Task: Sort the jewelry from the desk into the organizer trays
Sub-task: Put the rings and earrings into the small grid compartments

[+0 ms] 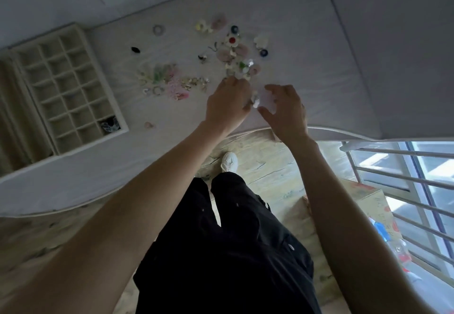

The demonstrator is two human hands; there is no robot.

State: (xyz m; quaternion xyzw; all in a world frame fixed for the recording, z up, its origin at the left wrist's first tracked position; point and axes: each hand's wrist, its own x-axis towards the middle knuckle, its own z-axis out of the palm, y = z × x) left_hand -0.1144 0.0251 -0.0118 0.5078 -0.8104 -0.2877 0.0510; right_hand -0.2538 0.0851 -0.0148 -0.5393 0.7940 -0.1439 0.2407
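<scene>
Small jewelry pieces [231, 53], floral, pale pink, green, white and dark blue, lie scattered across the white surface [307, 50]; the beige gridded organizer tray [67, 85] sits well to their left. Left hand [227, 104] reaches palm-down, fingers curled at the pile's near edge; whether its grip holds anything is unclear. Right hand [285, 110] is half-open, thumb beside a small white piece [256, 101].

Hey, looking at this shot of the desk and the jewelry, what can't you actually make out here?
Head view only:
- Piece between the left hand and right hand: small and pale, its type unreadable; fingers cover part of it.
- Left hand's grip: fingertips face away, so contact with the jewelry pile is uncertain.
- Organizer tray: one near compartment holds something dark, too small to identify.
- Second tray on the far left: cut off by the edge.
</scene>
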